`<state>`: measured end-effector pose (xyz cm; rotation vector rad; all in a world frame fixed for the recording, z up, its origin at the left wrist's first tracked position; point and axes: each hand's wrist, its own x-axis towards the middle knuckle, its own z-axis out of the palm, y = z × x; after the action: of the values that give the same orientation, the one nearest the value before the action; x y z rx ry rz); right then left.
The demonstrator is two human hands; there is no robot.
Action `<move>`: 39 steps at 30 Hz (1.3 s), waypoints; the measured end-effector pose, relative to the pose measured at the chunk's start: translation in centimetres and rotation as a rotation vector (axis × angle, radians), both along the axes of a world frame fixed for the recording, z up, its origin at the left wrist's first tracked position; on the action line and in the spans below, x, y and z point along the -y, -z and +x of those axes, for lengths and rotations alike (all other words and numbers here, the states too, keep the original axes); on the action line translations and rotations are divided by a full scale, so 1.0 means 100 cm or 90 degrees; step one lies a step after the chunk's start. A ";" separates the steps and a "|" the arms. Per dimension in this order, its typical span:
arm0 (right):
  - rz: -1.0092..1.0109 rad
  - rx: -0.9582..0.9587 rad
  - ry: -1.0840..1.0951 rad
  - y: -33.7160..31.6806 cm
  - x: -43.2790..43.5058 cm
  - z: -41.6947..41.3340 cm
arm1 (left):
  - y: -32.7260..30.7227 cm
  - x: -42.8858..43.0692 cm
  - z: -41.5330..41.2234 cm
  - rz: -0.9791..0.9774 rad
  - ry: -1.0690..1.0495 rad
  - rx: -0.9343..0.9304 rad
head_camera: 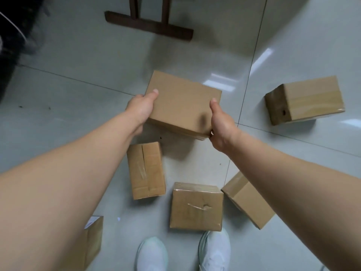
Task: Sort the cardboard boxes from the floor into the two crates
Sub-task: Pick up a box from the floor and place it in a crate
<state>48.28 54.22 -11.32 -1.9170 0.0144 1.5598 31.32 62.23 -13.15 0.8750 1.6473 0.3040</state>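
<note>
Left hand [141, 108] and right hand [220, 122] grasp the held box [182, 103] at opposite sides (thumbs on top), above the tiled floor [78, 98]. Five boxes lie around, including the taped box [196, 207] near the white shoes [214, 249].

One camera only, worn on the person's head, looking forward and steeply down at the tiled floor [78, 90]. It is close above the box [183, 104] in mid-frame. The left forearm [58, 182] enters from 8 o'clock, the right forearm [293, 182] from 4 o'clock. White shoes [214, 249] show at 6 o'clock, a wooden stand [148, 24] at 12.
</note>
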 end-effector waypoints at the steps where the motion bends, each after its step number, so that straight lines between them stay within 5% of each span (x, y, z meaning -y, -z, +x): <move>1: 0.008 0.013 0.002 -0.014 0.000 0.002 | -0.016 0.002 0.000 0.006 -0.021 0.007; 23: 0.181 0.189 0.023 -0.555 0.105 -0.020 | -0.564 0.117 -0.037 0.085 -0.193 0.161; 39: 0.351 0.198 -0.099 -0.706 0.297 -0.065 | -0.739 0.336 -0.102 0.187 -0.251 0.187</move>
<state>41.74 24.55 59.25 -1.7113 -0.6449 1.1770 21.07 28.64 60.76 0.6729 1.5086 0.9227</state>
